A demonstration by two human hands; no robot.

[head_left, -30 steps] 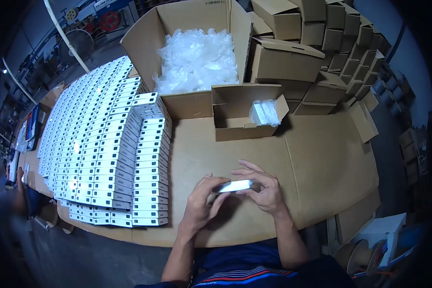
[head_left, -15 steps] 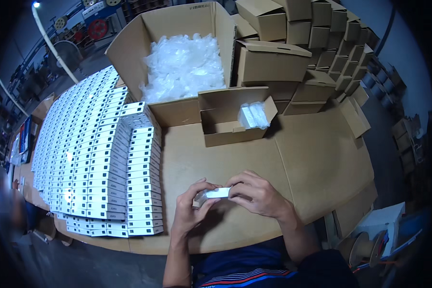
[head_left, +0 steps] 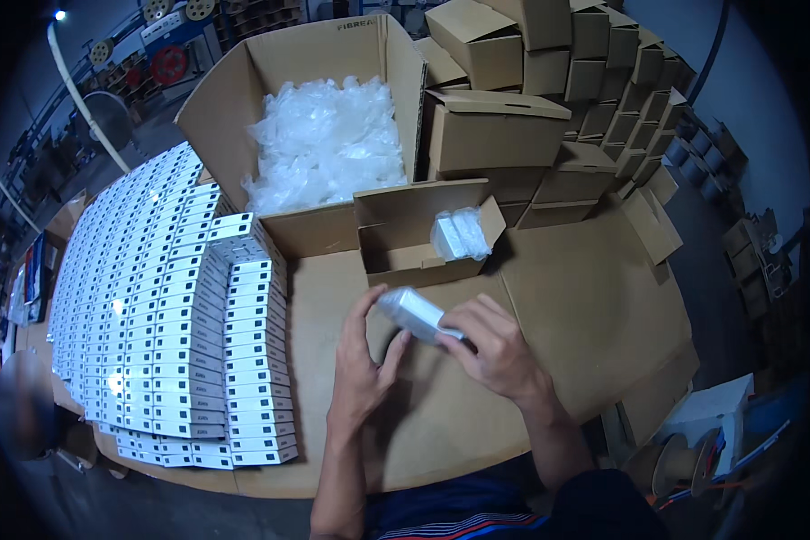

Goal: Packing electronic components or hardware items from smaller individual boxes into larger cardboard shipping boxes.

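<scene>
A small white box in a clear plastic bag is held tilted above the table, slightly blurred. The fingers and thumb of my right hand pinch its lower right end, where the loose plastic shows. At its left end is my left hand, with index finger and thumb set wide around the box and their tips against it. Just beyond my hands stands an open cardboard carton. Inside, at its right side, lie bagged white boxes.
Many stacked white boxes fill the table's left side. Behind the carton stands a large cardboard box full of clear plastic bags. Brown cartons are piled at the back right. A cable spool sits at the lower right.
The bagged box has risen away from me and turned from nearly level to slanting down to the right. My left fingers have spread wider. The whole view has shifted slightly.
</scene>
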